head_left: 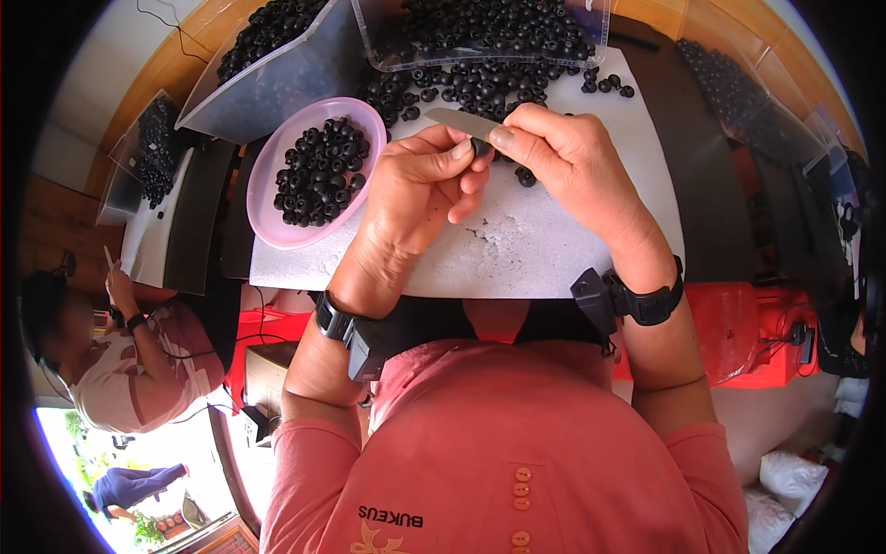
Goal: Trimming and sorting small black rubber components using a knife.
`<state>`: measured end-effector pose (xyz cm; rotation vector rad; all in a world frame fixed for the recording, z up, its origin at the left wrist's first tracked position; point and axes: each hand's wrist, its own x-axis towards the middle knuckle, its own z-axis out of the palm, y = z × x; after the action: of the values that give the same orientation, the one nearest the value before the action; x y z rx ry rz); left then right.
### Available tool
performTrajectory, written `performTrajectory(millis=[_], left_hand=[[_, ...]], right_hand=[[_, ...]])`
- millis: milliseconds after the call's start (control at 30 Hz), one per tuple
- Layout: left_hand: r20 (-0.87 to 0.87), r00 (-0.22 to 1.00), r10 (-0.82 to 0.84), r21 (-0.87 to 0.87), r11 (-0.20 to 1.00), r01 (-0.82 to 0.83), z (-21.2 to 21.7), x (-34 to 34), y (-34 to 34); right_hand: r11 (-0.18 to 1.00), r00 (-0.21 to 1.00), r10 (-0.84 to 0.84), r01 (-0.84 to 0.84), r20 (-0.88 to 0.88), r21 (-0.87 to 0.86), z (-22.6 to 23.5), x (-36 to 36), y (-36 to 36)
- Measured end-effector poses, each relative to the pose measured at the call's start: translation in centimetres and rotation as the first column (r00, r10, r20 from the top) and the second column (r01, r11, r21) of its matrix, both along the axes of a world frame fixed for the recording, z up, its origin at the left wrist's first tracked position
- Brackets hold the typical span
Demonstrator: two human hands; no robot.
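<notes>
nearest the camera is the person's salmon-pink shirt (503,452), with a row of small buttons and a dark printed mark low on the front. above it both forearms rise into view, each with a black wrist strap (637,297) carrying a small dark box. the left hand (415,189) is closed, thumb and fingertips pinching a small black rubber ring (481,147). the right hand (563,157) is closed too, gripping a thin grey blade (459,120) whose tip points left, and its thumb sits right against the ring. the ring is held just above the white surface (544,249), which is scuffed and flecked with dark crumbs in the middle. left of the hands, a pink plate (268,217) holds a pile of similar black rings. loose rings (461,88) lie scattered along the far edge of the surface, near a clear plastic tray (595,37) full of them. a grey angled bin (277,83) at upper left holds more. at far left another person in a pale shirt (111,369) sits at a separate surface. a red crate (738,337) sits low at the right.
</notes>
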<state>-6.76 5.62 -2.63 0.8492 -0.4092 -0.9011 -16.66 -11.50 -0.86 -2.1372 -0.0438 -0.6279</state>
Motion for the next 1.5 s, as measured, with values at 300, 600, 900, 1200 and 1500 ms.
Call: performTrajectory(millis=[300,600,900,1200,1500], left_hand=[[-0.052,0.991,-0.125,-0.038,0.992,0.124,-1.0,0.9,0.7],[-0.076,0.990,-0.121,-0.167,0.980,0.107,-0.7,1.0,0.2],[0.014,1.000,-0.024,-0.034,0.999,0.025,0.5,-0.6,0.1],[-0.002,1.000,0.001,-0.020,1.000,-0.001,1.9,-1.7,1.2],[0.848,0.504,0.165,0.279,0.669,-0.689,4.5,3.6,8.9]], right_hand=[[0.995,0.995,0.095,-0.095,-0.034,-0.010,0.5,-0.1,0.2],[0.925,0.999,0.007,0.013,-0.052,0.380,2.2,-0.6,0.1],[0.934,0.997,0.075,-0.057,-0.037,0.352,0.8,-0.2,0.8],[0.852,0.965,0.225,-0.128,-0.134,0.508,2.3,-0.9,1.3],[0.830,0.999,-0.022,0.001,0.032,0.557,2.7,-1.4,0.2]])
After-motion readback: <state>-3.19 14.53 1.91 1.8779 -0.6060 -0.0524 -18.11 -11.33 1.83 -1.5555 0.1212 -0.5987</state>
